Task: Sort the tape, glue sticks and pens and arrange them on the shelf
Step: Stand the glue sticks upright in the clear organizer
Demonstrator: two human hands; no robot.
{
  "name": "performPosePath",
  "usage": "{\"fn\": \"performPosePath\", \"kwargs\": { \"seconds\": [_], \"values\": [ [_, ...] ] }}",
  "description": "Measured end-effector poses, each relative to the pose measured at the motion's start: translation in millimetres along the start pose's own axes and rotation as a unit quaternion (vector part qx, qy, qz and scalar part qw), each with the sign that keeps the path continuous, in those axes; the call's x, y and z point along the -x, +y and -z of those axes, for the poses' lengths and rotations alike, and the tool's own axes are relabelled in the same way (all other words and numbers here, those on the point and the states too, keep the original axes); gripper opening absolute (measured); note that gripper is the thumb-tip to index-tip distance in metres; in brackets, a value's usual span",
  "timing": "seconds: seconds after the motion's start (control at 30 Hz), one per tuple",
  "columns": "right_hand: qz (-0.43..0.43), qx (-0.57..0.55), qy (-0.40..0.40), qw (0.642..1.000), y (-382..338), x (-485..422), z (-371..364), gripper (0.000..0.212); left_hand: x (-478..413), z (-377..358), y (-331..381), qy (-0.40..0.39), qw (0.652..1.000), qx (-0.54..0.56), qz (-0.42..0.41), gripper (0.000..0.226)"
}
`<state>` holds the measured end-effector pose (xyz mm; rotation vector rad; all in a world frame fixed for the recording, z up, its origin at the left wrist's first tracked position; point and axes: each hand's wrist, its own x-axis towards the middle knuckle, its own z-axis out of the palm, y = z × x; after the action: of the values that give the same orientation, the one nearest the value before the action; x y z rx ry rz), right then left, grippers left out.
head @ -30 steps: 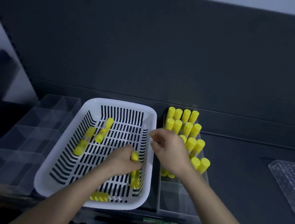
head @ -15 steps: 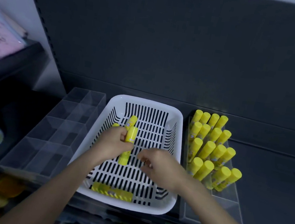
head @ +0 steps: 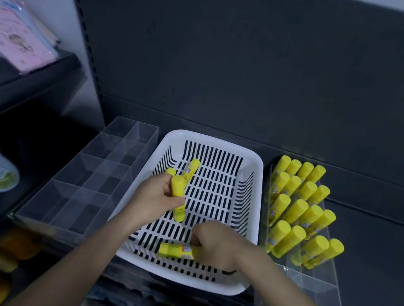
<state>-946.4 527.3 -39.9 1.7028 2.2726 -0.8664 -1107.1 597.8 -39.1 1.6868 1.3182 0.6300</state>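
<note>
Your left grip is curled round one yellow glue stick, held tilted above the floor of the white slotted basket. Your right grip has its fingers curled over the right end of a second glue stick, which lies flat near the basket's front edge. A third stick lies loose toward the basket's back left. Another shows just behind your left grip, mostly hidden. Rows of glue sticks stand tilted in the clear organiser just right of the basket, on the dark shelf. A clear divided tray sits just left of the basket.
</note>
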Motion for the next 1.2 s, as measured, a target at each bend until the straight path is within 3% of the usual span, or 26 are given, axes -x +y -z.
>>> {"fn": "performPosePath", "kwargs": {
  "seconds": [0.1, 0.2, 0.4, 0.67, 0.93, 1.2],
  "values": [
    [0.000, -0.003, 0.023, 1.000, 7.2, 8.5, 5.0, 0.011, -1.6, -6.0, 3.9, -0.005, 1.000, -0.007, -0.008, 0.017],
    [0.017, -0.085, 0.105, 0.991, 14.0, 25.2, 16.9, 0.014, -1.0, -13.4, 13.5, -0.004, 0.999, 0.000, -0.035, 0.013],
    [-0.004, -0.262, 0.284, 0.922, 41.8, 90.1, 49.0, 0.020, 11.6, -27.0, 53.6, -0.057, 0.989, 0.029, -0.134, 0.014],
    [-0.042, -0.342, 0.344, 0.873, 76.9, 156.8, 52.9, 0.028, 29.5, -74.4, 100.8, -0.163, 0.962, 0.073, -0.207, 0.032],
    [-0.082, -0.283, 0.336, 0.894, 94.1, 176.7, 24.2, 0.027, 29.4, -117.9, 101.5, -0.269, 0.933, -0.032, -0.235, 0.029],
    [-0.056, -0.179, 0.299, 0.936, 100.7, 160.5, -3.2, 0.028, 27.9, -135.1, 87.0, -0.253, 0.899, -0.177, -0.312, 0.029]
  ]
}}
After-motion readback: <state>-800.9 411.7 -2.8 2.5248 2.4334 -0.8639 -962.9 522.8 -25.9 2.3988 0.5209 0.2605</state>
